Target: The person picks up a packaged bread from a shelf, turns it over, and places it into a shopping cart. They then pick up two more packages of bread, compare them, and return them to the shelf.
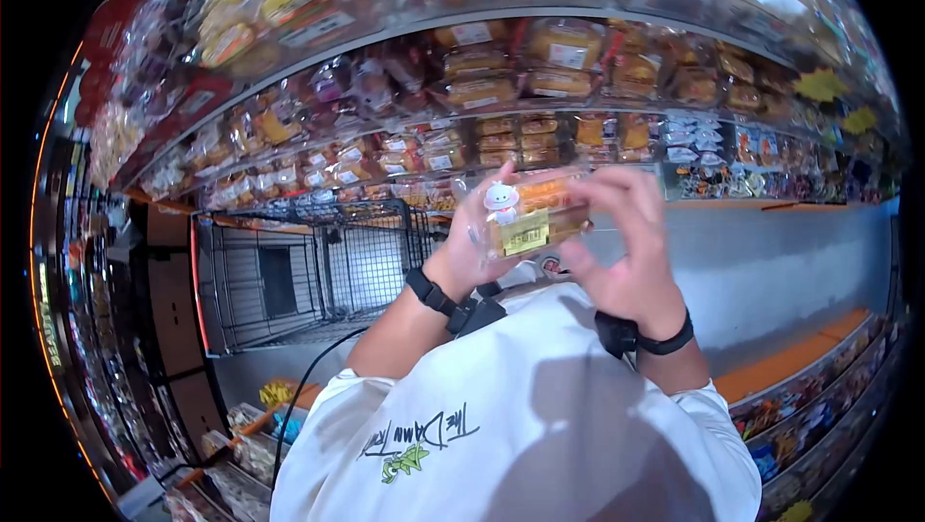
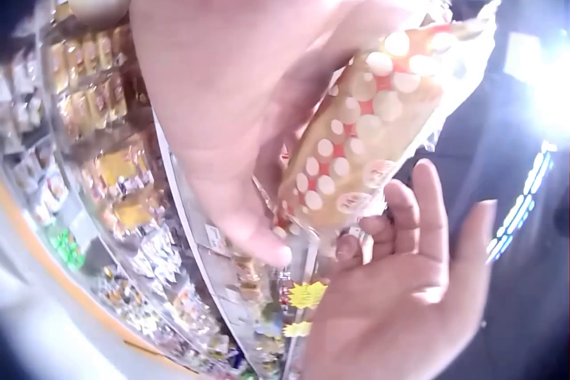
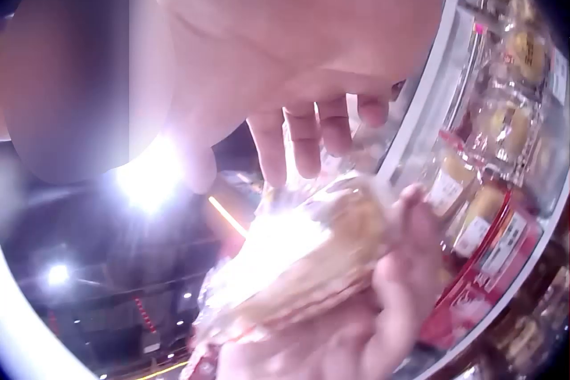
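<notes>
A plastic-wrapped bread or cake packet (image 1: 540, 209) is in front of the chest in the head view, with a white cartoon figure and a yellow label on its face. My left hand (image 1: 465, 238) holds it from the left side. The packet's other side (image 2: 356, 144) shows white dots and red marks in the left wrist view. At the packet's opposite end is my right hand (image 1: 631, 247), its fingers spread and loosely bent, with the fingertips right by the wrapper. Glare covers part of the wrapper (image 3: 312, 255) in the right wrist view.
Shelves of packaged bread (image 1: 559, 50) stretch across ahead. A black wire shopping cart (image 1: 308, 281) stands to the left. Low racks of packets (image 1: 819, 397) line the right behind an orange edge (image 1: 790, 358). More shelves (image 1: 96, 329) stand at far left.
</notes>
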`<state>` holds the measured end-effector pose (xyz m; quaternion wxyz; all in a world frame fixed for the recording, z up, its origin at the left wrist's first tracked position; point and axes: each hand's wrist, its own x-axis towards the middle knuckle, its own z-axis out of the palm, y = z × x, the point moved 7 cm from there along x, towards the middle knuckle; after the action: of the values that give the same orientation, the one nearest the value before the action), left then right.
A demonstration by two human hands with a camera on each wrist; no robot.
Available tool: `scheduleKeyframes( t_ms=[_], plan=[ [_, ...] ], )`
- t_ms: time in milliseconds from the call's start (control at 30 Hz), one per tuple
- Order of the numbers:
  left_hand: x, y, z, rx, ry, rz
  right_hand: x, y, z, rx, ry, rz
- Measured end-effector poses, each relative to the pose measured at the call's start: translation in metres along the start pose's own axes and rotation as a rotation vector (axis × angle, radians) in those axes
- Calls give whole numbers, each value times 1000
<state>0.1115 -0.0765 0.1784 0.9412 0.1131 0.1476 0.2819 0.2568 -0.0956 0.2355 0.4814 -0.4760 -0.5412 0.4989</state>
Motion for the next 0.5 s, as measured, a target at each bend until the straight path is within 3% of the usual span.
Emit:
scheduleKeyframes(
  t_ms=[67, 133, 200, 233, 333, 500],
  plan=[
    [-8, -5, -13, -333, -35, -168, 15, 0, 16, -1, -64, 4],
    [-15, -4, 0, -262, -157, -231, 18, 5, 24, 2, -90, 26],
    [-14, -7, -10, -345, -92, -263, 14, 12, 23, 0, -95, 61],
    [-13, -11, -15, -390, -58, -280, 10, 23, 26, 152, -89, 120],
    [-4, -12, -15, -461, 14, -270, 5, 35, 14, 180, 17, 170],
    [16, -14, 1, -342, 104, -173, -1, 38, -24, 225, 163, 134]
  ],
)
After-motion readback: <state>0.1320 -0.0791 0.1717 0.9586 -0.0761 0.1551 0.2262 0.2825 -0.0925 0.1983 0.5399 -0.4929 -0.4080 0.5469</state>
